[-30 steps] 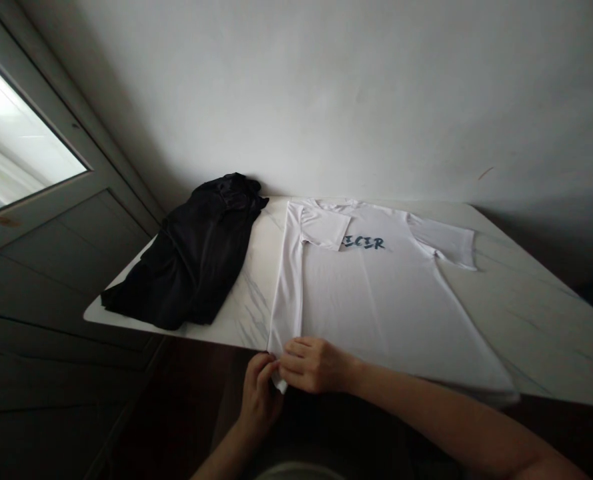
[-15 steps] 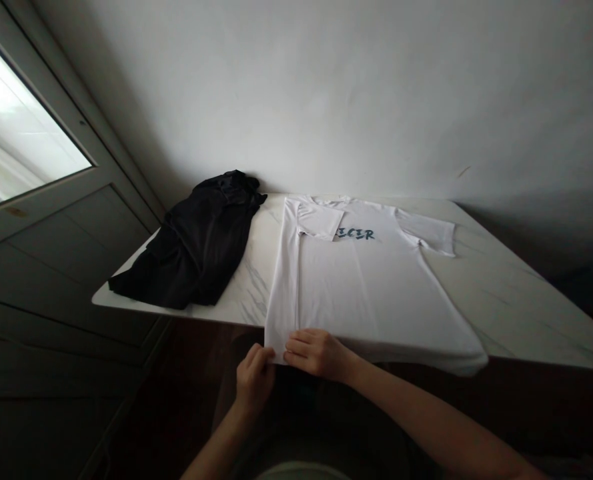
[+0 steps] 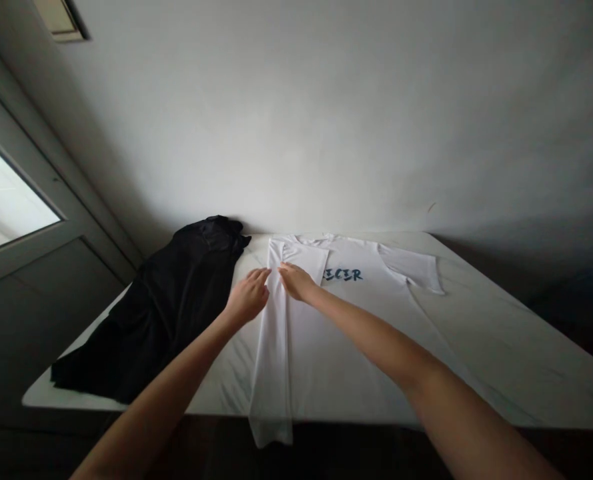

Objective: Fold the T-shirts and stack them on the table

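A white T-shirt (image 3: 346, 333) with dark lettering lies spread out, its left side folded inward in a long strip and the left sleeve laid across the chest. My left hand (image 3: 249, 293) is at the outer edge of this strip below the shoulder, fingers closed on the cloth. Just across the strip, my right hand (image 3: 296, 283) pinches the fabric beside the folded sleeve, partly hiding it. The right sleeve lies stretched outward. At the front, the hem hangs over the table edge.
A black garment (image 3: 166, 300) lies in a heap on the left of the white marbled table (image 3: 496, 353). Behind the table rises a pale wall (image 3: 296, 120). To the left stands a grey door (image 3: 36, 293) with a glass pane.
Both hands have left the hem and moved up the folded strip to just below the shoulder. The hem's left corner now hangs down. The view has tilted upward.
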`<state>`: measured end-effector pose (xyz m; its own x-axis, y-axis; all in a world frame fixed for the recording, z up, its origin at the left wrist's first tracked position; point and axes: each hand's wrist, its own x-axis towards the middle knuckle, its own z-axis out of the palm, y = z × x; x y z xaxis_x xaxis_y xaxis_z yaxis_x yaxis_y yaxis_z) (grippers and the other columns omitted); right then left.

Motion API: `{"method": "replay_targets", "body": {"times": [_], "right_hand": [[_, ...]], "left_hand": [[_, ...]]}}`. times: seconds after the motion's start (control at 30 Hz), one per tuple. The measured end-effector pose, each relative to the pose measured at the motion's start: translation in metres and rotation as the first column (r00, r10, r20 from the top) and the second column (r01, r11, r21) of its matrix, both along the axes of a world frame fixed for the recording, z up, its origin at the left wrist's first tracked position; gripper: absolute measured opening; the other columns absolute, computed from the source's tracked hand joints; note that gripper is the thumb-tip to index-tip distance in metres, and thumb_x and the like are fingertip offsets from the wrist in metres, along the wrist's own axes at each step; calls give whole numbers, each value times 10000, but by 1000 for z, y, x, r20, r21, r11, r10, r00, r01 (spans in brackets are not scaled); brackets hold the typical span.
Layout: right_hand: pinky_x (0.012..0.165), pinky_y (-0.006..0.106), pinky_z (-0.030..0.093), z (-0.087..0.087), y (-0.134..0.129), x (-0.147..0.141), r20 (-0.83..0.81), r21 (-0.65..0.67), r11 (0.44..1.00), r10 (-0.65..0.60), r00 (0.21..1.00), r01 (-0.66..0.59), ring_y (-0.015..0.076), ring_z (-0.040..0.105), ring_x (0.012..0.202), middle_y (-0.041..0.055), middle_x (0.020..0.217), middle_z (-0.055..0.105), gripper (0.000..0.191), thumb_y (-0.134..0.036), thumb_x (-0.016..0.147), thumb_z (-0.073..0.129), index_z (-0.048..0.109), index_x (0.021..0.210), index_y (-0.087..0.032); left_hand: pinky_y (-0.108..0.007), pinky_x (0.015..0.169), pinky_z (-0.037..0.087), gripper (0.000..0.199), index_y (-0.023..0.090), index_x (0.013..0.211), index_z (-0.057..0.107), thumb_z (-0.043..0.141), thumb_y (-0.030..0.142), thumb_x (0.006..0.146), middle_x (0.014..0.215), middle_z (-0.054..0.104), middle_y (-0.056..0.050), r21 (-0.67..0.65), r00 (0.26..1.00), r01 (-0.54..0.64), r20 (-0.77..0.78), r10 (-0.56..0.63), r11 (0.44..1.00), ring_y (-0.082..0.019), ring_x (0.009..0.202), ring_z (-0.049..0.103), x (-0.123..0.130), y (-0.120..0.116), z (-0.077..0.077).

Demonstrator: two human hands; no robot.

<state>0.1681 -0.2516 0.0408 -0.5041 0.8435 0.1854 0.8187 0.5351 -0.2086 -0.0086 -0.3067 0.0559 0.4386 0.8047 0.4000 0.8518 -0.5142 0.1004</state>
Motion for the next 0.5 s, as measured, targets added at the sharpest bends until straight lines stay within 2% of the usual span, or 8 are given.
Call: {"method": "replay_targets", "body": {"times": [0.1, 0.2, 0.33, 0.5], "right_hand": [[1138, 400, 303, -7, 68, -9, 42, -24, 994, -102, 994, 103, 270, 378, 1395, 183, 1494, 431, 418, -168, 972, 401, 522, 1364, -88], [1155, 377, 282, -23, 114, -10, 7, -51, 990, -132, 991, 132, 236, 351, 1415, 143, 1525, 399, 465, -186, 989, 338, 461, 1431, -114], [1178, 407, 246, -51, 152, -3, -35, -57, 983, -178, 983, 176, 241, 291, 1445, 134, 1560, 332, 510, -265, 1005, 323, 377, 1491, -116], [1189, 493, 206, -78, 166, 25, -42, 26, 989, -143, 989, 144, 264, 255, 1458, 93, 1579, 301, 570, -483, 1001, 360, 361, 1506, -218]], "left_hand": [[-420, 1143, 333, 507, 68, 1376, 488, 372, 116, 885, 1438, 506, -189, -105, 986, -62, -161, 45, 993, -258, 1366, 438, 19, 103, -25], [-449, 1123, 349, 526, 96, 1429, 434, 341, 127, 913, 1467, 471, -191, -130, 976, -86, -209, 57, 988, -263, 1396, 399, 28, 168, -52], [-448, 1126, 347, 527, 112, 1472, 386, 309, 198, 958, 1515, 406, -173, -150, 976, -90, -209, 57, 985, -265, 1427, 344, 28, 213, -75], [-488, 1143, 310, 519, 218, 1492, 371, 306, 313, 986, 1557, 354, -107, -109, 982, -42, -190, 21, 993, -248, 1453, 292, 17, 237, -94]]}}
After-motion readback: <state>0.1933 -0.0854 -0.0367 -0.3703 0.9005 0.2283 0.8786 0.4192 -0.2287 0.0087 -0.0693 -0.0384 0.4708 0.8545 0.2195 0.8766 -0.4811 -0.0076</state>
